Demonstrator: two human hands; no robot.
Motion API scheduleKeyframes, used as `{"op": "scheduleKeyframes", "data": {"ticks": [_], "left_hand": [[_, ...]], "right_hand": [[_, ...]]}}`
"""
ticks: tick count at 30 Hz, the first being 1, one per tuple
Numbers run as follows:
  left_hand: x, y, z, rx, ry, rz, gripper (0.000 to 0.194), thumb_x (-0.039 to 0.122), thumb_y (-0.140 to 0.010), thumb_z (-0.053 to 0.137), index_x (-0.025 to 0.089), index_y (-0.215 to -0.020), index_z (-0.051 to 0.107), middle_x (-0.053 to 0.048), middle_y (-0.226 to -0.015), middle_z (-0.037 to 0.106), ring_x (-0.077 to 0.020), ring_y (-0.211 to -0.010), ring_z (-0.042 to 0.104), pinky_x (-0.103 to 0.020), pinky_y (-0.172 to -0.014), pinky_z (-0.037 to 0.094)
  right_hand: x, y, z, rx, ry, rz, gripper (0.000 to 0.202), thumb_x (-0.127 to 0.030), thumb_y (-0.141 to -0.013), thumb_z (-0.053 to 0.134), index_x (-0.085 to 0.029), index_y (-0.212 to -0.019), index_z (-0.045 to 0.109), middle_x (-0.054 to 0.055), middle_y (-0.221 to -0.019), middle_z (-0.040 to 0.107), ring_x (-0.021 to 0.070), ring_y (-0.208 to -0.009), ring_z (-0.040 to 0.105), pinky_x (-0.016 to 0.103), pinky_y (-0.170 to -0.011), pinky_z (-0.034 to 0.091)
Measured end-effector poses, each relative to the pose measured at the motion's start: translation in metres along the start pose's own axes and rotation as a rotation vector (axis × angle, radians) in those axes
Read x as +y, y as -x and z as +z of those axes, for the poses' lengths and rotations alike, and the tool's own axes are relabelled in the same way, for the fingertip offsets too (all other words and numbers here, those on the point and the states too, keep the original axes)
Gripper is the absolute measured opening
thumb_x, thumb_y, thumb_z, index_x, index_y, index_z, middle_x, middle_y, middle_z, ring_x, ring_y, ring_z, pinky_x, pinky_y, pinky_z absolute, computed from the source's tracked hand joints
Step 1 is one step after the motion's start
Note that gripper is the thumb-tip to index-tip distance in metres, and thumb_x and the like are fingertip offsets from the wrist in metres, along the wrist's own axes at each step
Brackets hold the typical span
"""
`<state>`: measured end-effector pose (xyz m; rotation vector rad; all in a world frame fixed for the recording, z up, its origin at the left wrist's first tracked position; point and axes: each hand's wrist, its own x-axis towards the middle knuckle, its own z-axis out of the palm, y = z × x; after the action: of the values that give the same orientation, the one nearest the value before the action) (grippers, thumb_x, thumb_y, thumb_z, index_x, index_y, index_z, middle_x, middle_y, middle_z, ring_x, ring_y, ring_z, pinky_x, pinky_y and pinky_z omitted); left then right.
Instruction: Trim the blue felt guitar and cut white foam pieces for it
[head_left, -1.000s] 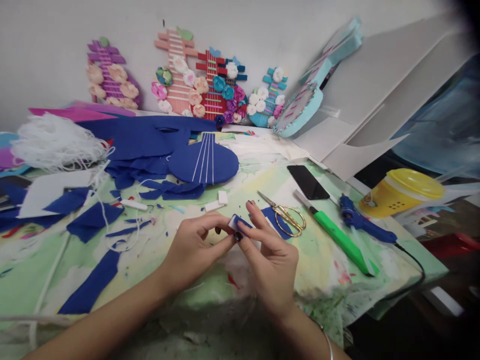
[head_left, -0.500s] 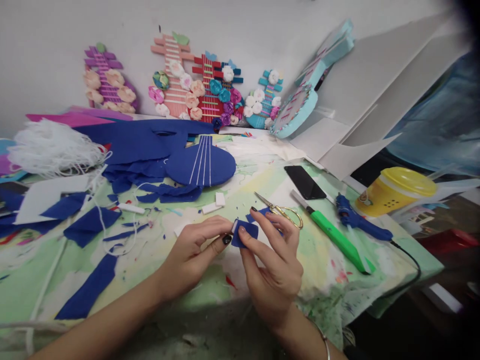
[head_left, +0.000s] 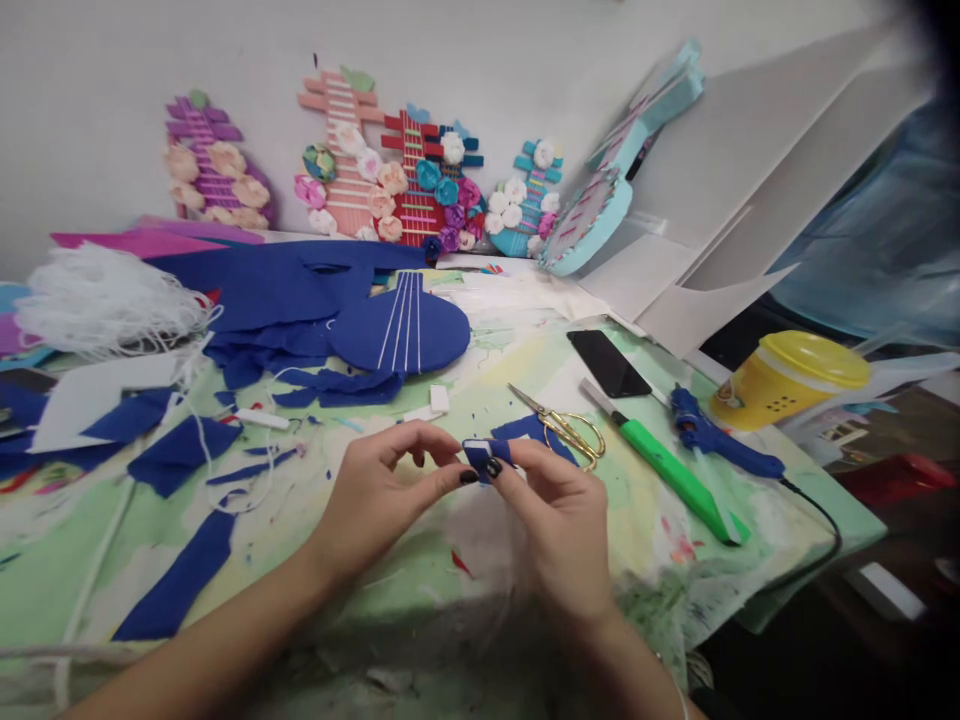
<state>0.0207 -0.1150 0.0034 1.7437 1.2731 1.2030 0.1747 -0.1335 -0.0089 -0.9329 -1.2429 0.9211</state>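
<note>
Two hands – left hand (head_left: 382,495), right hand (head_left: 559,510) – pinching one blue piece (head_left: 484,455)

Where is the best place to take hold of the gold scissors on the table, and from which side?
Grip the scissors at the two gold handle loops, which lie nearest the right hand. The closed blades point away toward the far left, so coming from above on the near right side probably keeps the fingers off the tip. They lie flat on the table, partly over a blue scrap.

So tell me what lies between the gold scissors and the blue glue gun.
Head view: between the scissors and the glue gun lies the green-handled knife, diagonal on the table.
</note>
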Motion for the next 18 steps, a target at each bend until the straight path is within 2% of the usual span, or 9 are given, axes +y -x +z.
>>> {"op": "scheduleKeyframes", "data": {"ticks": [3, 6, 9, 18], "left_hand": [[0.001, -0.0009, 0.0007, -0.074, 0.092, -0.056, 0.021, 0.032, -0.069, 0.07, 0.018, -0.083, 0.066, -0.003, -0.079, 0.067, -0.0156, -0.074, 0.06, -0.028, -0.069, 0.047], [0.0034, -0.0016, 0.0005, -0.106, 0.159, -0.106, 0.018, 0.031, -0.069, 0.07, 0.017, -0.079, 0.066, -0.003, -0.075, 0.067, -0.0152, -0.071, 0.06, -0.027, -0.068, 0.047], [0.0039, -0.0029, -0.0002, -0.104, 0.172, -0.147, 0.016, 0.031, -0.069, 0.07, 0.016, -0.073, 0.066, -0.003, -0.07, 0.066, -0.0142, -0.068, 0.059, -0.026, -0.066, 0.047], [0.004, -0.0049, -0.0004, -0.122, 0.241, -0.223, 0.012, 0.026, -0.066, 0.072, 0.016, -0.069, 0.067, -0.002, -0.069, 0.066, -0.0127, -0.066, 0.058, -0.024, -0.064, 0.046]], "right_hand": [[0.0032, -0.0016, 0.0004, -0.1, -0.278, 0.239, 0.015, -0.018, -0.075, 0.067, -0.023, -0.088, 0.073, 0.003, -0.081, 0.071, 0.0179, -0.082, 0.063, 0.035, -0.078, 0.049], [0.0058, -0.0021, 0.0014, -0.106, -0.385, 0.344, 0.013, -0.019, -0.071, 0.07, -0.022, -0.084, 0.074, 0.003, -0.079, 0.072, 0.0174, -0.079, 0.065, 0.034, -0.078, 0.05], [0.0074, -0.0024, 0.0014, -0.1, -0.375, 0.347, 0.013, -0.02, -0.072, 0.069, -0.022, -0.084, 0.074, 0.004, -0.08, 0.072, 0.0166, -0.079, 0.065, 0.032, -0.078, 0.05], [0.0079, -0.0053, 0.0013, -0.056, -0.18, 0.212, 0.011, -0.019, -0.072, 0.069, -0.022, -0.082, 0.074, 0.002, -0.077, 0.072, 0.0142, -0.073, 0.065, 0.028, -0.07, 0.052]]}}
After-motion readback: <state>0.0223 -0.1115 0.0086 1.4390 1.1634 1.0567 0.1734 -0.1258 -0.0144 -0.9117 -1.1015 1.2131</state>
